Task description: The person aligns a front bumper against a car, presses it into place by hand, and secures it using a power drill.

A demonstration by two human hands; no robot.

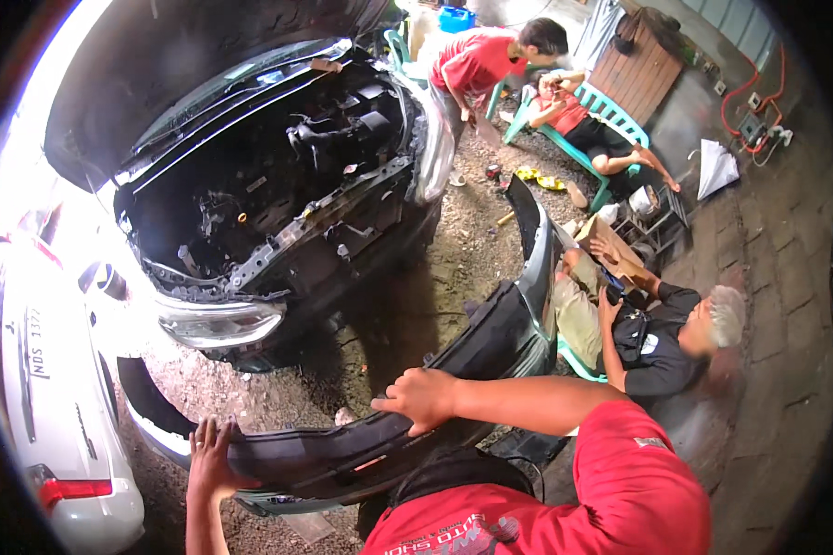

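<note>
Left hand (pixel 211 460) is closed over the edge of a detached bumper (pixel 319 453) toward its left end; right hand (pixel 423 400) grasps the upper edge nearer the middle. The bumper is located between the wearer's body and a car (pixel 278 208) with raised hood (pixel 194 79), above gravel ground (pixel 467 236); ground contact cannot be determined.

Bumper (pixel 315 453) blk; car (pixel 55 398) at L wht w/ red tail-lt (pixel 76 489); bench (pixel 613 113) grn; wearer's shirt (pixel 639 476) red.
</note>
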